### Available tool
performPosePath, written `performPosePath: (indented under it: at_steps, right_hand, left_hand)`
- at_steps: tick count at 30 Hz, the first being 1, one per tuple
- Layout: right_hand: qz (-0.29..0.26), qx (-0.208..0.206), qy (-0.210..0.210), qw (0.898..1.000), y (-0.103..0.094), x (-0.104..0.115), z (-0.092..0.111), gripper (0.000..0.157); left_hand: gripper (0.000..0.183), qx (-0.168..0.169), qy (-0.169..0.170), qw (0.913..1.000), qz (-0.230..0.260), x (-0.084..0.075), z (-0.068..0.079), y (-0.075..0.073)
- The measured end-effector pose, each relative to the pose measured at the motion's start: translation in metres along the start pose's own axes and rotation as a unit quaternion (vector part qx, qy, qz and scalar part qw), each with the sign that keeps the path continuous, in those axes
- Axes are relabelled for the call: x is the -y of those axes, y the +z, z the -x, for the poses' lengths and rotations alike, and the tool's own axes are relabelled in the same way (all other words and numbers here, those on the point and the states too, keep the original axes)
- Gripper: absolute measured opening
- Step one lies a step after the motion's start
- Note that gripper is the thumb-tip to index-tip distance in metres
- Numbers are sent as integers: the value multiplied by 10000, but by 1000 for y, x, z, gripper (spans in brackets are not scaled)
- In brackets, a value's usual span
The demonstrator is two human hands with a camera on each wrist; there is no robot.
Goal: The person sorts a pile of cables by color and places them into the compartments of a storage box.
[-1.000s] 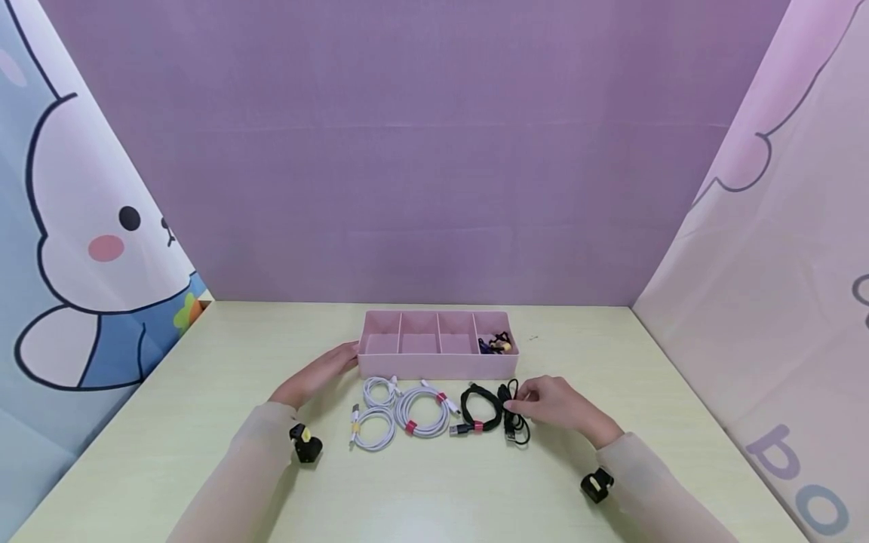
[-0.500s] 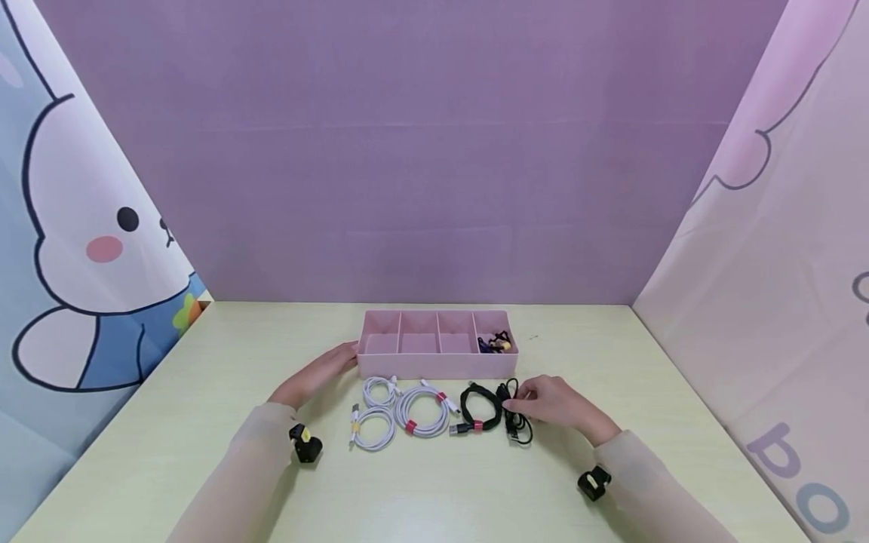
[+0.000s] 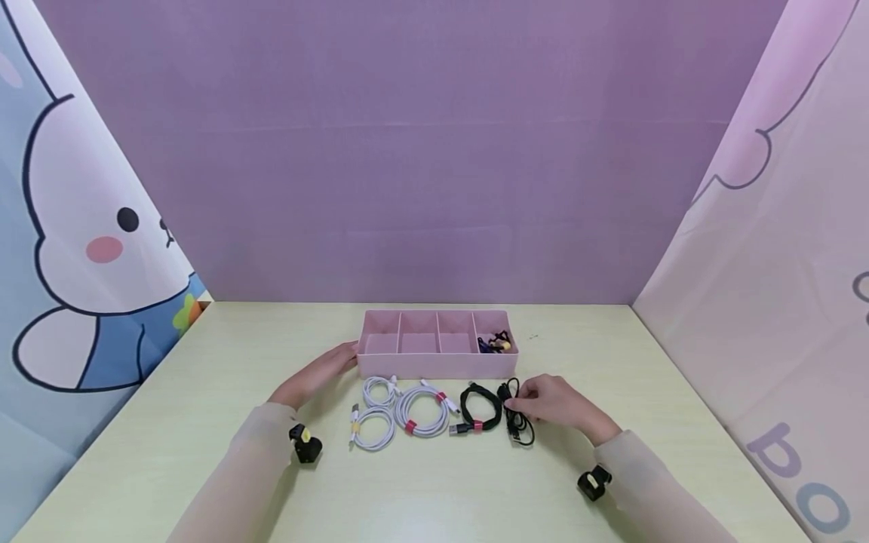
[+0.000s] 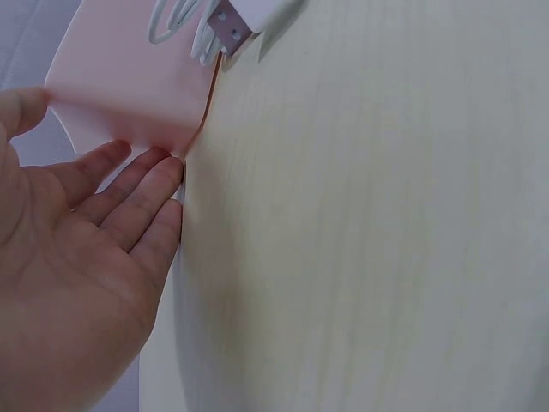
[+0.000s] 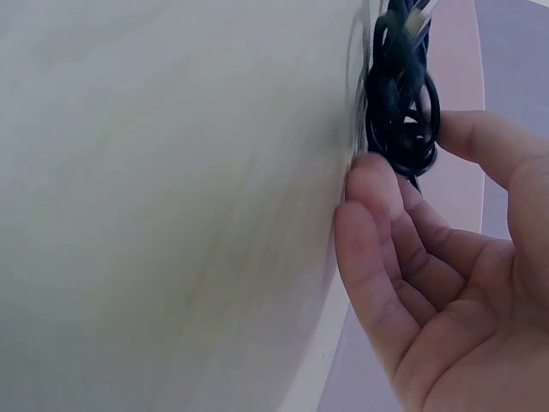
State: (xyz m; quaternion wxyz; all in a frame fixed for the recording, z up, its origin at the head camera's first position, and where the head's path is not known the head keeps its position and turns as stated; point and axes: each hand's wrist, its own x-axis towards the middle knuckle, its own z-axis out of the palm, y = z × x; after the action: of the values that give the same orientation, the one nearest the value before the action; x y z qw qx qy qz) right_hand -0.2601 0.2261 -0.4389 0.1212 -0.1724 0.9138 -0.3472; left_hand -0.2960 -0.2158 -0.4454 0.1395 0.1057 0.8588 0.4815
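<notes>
- And here's the setting: a purple backdrop (image 3: 434, 151) at the rear, a panel with a cartoon animal (image 3: 102, 204) on the left, a pale printed panel (image 3: 781, 264) on the right, all around a light wood-look table (image 3: 421, 498).
- Straight into the crowd in front of the box: a small white coil (image 3: 365, 393), just nearer the person a white coil with a yellow tie (image 3: 376, 449), then a larger white coil (image 3: 425, 433) wearing red ties.
- Next along, a black coil (image 3: 465, 407) with one red tie, lying right beside the black cable bundle (image 3: 520, 424) at the row's right end, near the box's front right corner; whether those two touch, I can't tell.
- To the container: the pink box (image 3: 437, 367) sits behind the row, dividers making four compartments, and the rightmost one carries small dark and yellow pieces (image 3: 495, 344), too small to name.
- Left hand (image 3: 319, 375): fingers extended, thumb spread away, fingertips resting on the box's left end, gripping nothing; a white cable's plug (image 4: 230, 27) shows near that corner in the left wrist view.
- Right hand (image 3: 560, 403): thumb on one side, curled fingers on the other, nearly closed, pinching the black cable bundle down at table level!
</notes>
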Motion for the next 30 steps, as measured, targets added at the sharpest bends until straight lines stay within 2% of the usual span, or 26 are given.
performPosePath:
  at_steps: [8, 30]
  right_hand:
    - [96, -209, -18, 9997, -1, -4, -3, 26]
    - [36, -269, -227, 9994, -3, -5, -4, 24]
  left_hand:
    - [69, 8, -38, 10000, -3, 0, 0, 0]
    - [68, 11, -47, 10000, -18, -3, 1, 0]
